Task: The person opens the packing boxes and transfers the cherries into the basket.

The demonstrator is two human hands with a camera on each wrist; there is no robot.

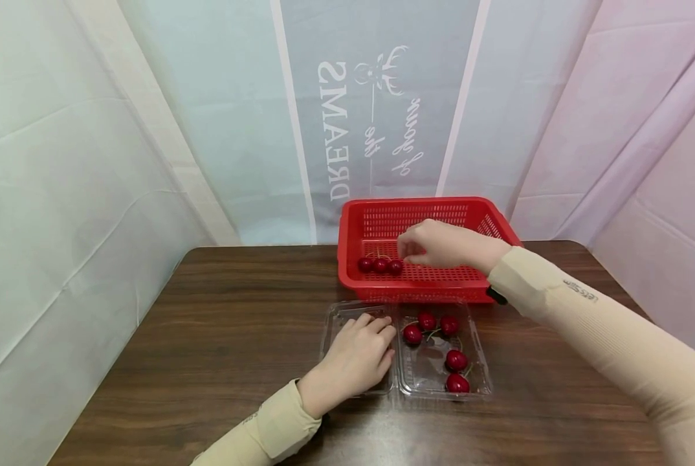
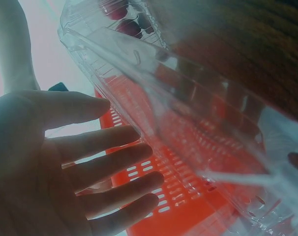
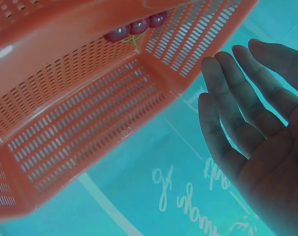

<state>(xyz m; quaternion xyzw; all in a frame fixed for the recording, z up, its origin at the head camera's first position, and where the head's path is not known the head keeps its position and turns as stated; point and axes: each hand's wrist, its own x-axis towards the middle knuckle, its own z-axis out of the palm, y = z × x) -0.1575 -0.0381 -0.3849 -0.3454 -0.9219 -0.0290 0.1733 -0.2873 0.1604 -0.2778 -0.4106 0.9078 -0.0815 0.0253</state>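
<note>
Neither hand grips anything: left hand [image 1: 350, 356] relaxed, over the left half of a clear plastic two-part container [image 1: 426, 372]; right hand [image 1: 441, 244] loosely bent, fingers empty. In the container's right half, five glossy, round, dark-red cherries [image 1: 456, 360]: two at near right, three farther back. Beyond, a red, rectangular, perforated plastic basket [image 1: 429, 285]; right hand above it, near three more cherries [image 1: 380, 265] in a row toward its left. Behind: pale cloth backdrop [image 1: 242, 97], white lettering.

Three glossy cherries [image 1: 380, 266] sit abreast in a red basket [image 1: 417, 285], five more in a clear, apparently hinged container [image 1: 426, 374].
</note>
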